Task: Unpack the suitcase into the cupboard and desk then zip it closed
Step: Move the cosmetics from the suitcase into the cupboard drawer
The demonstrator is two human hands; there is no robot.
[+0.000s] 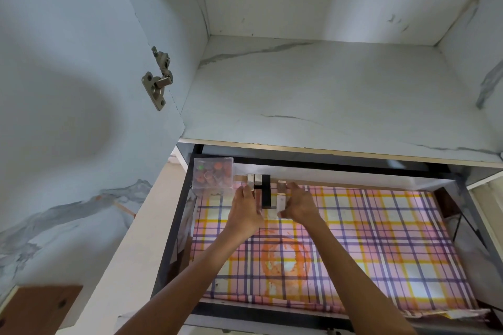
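Note:
I look into an open cupboard with a pulled-out drawer (174, 226) lined with pink, yellow and purple plaid paper (367, 239). At the drawer's back left, several slim upright tubes (265, 190), silver, black and rose-coloured, stand in a row. My left hand (245, 212) presses flat against the left side of the row. My right hand (298, 204) holds a silver-capped tube (281, 200) at the row's right end. The suitcase is out of view.
A clear plastic box (213, 175) with orange and green small items stands in the drawer's back left corner. Above the drawer lies a white marble-patterned shelf (326, 95). The cupboard door (68, 90) stands open at left with a metal hinge (159, 80).

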